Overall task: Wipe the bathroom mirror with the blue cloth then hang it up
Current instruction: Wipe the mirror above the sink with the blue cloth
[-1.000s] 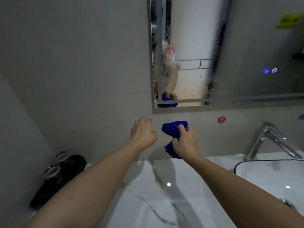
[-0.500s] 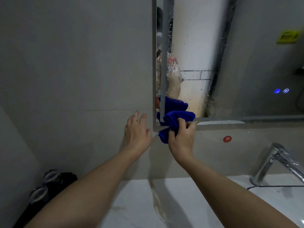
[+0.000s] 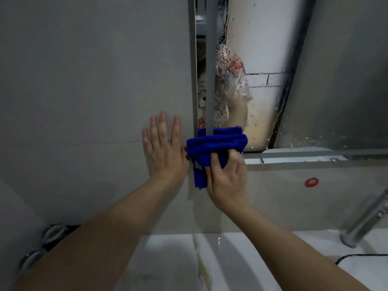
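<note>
The right hand (image 3: 227, 181) pinches the bunched cloth (image 3: 214, 148) against the mirror (image 3: 262, 91) at its lower left corner. The left hand (image 3: 163, 150), fingers spread, presses flat on the wall (image 3: 84, 80). Recommended: flatten the cloth and wipe upward in overlapping strokes, clearing the droplets.

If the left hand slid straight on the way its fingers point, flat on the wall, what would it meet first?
Nothing, as far as the picture shows. The left hand lies flat on the wall with its fingers pointing up, and only bare wall lies above them. The mirror edge runs alongside to its right, probably just clear of that line.
</note>
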